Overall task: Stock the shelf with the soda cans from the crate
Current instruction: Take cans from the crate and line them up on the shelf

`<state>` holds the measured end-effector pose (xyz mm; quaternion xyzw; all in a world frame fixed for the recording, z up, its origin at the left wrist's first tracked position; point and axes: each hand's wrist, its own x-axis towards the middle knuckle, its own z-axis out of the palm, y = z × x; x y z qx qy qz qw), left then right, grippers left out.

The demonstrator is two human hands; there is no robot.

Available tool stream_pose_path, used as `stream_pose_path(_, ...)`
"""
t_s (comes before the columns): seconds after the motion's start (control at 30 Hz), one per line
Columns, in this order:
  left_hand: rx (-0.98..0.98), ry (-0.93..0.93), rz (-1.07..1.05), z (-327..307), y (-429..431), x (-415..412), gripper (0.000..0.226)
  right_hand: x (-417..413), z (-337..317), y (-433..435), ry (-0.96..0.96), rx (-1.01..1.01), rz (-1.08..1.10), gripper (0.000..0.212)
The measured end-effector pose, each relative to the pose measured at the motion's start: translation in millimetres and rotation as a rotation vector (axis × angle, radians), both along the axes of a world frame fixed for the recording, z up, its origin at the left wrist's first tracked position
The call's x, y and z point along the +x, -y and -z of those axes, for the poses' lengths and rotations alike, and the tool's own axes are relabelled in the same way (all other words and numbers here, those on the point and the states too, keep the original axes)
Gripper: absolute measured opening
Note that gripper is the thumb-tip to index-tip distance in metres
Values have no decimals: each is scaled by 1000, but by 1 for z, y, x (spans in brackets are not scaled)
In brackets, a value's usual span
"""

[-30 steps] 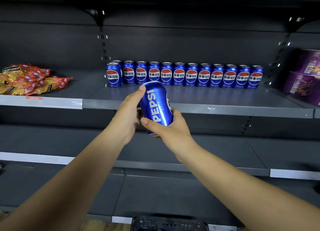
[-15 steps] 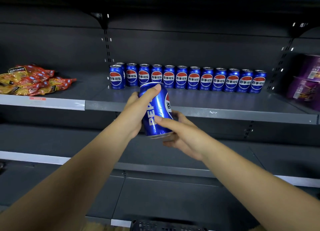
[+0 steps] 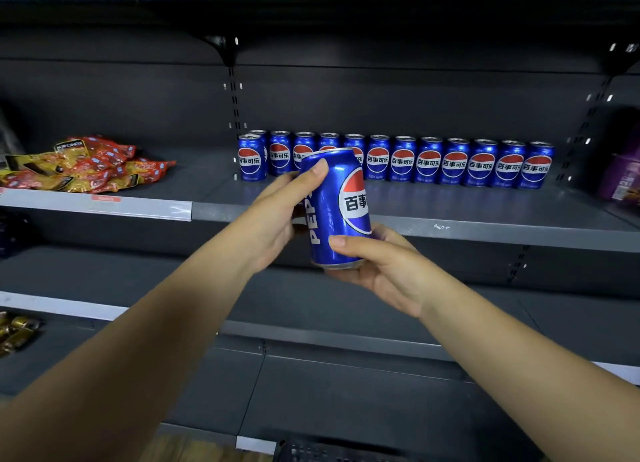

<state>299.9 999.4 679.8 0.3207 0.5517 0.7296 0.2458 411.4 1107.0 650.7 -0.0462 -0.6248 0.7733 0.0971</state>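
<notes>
Both hands hold one blue can (image 3: 332,208) in the air, in front of the edge of the middle shelf (image 3: 450,227) and not resting on it. The can is near upright, its top leaning a little to the left. Its round logo faces front and right, and the white lettering runs down its left side.

The left hand (image 3: 277,219) grips the upper part from the left, with the thumb laid against the side just under the rim. Its fingers are hidden behind the can, so they are probably wrapped round the back. The right hand (image 3: 377,264) takes the lower part from the right. Its thumb lies across the front near the base and its fingers curl under and behind the bottom.

Behind the held can, a row of cans (image 3: 429,162) stands upright along the back of the shelf, with one more can just in front of its left end. Snack bags (image 3: 86,163) lie on the shelf to the left, well apart from the row. The rim of the crate (image 3: 329,453) shows at the bottom edge.
</notes>
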Motion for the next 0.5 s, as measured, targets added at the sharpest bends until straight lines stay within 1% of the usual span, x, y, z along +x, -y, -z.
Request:
stream_pose_path(0.07,-17,-20,-17,-4,1,0,68,-1,-3,3,-4,24,70,61)
stream_pose_path(0.17,4,-61,-28,-8,-1,8,52,-4,-7,10,-18,7,188,57)
stream_pose_path(0.3,34,-99,-85,-7,-11,22,60,-5,-7,14,-26,82,316,54)
stream_pose_path(0.37,44,-103,-89,-8,-14,25,50,-5,-6,14,-7,150,312,57)
stream_pose_path(0.5,53,-94,-42,-7,-13,20,36,5,-12,5,67,334,186,55)
